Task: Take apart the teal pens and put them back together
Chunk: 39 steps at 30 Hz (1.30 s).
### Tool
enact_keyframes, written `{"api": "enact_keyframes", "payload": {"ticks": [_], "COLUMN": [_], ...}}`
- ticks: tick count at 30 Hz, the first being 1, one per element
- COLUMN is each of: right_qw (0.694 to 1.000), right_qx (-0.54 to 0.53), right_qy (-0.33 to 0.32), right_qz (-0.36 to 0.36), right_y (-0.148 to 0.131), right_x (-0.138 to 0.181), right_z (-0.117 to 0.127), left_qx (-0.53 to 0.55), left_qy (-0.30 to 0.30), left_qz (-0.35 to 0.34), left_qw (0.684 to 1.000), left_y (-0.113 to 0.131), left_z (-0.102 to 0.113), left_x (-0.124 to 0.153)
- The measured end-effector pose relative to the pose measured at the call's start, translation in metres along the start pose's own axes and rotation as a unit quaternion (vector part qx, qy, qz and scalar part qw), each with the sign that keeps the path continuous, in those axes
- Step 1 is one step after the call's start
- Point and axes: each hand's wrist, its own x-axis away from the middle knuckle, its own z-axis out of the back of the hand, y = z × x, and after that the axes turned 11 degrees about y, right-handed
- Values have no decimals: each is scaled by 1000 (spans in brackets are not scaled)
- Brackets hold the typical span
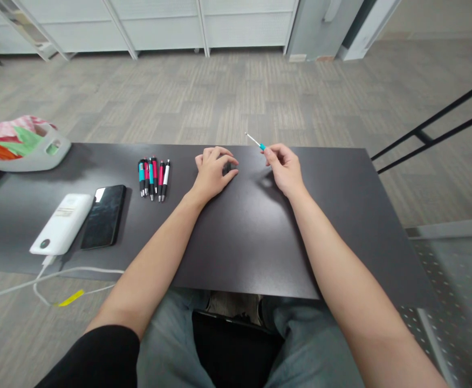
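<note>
My right hand (285, 167) is raised a little above the dark table (244, 242) and pinches a thin pen refill (254, 141) with a teal end, its tip pointing up and to the left. My left hand (213, 171) rests on the table with its fingers curled over a small dark part (226, 168), which is mostly hidden. A row of several pens (154, 178) in teal, red and white with black grips lies to the left of that hand.
A black phone (104, 215) and a white power bank (62, 223) with a white cable (57, 277) lie at the table's left. A grey bag with colourful cloth (21, 144) sits at the far left corner. Black railings (433, 132) stand to the right.
</note>
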Motion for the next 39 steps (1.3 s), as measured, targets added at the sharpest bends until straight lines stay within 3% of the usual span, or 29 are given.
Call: {"api": "enact_keyframes", "payload": {"ticks": [11,15,21,25,39], "right_qw": [1000,1000,999,998,994], "right_qx": [4,10,25,30,33], "right_qy": [-5,-11,-29,-57,-84], "right_qz": [-13,1,15,24,55], "right_y": [3,9,10,7,4], "right_x": [1,1,5,8,9], "right_z": [-1,1,2,2,1], "left_qx": [31,104,234,278,336], "left_qy": [18,97,227,226,248], "left_qz": [-5,57,134,150,80], "left_qw": [999,988,936,921,905], "left_y": [13,11,-2,-4,-14], "left_z": [4,2,-1,-4,-15], "left_x": [3,-1,-8,-12,-12]}}
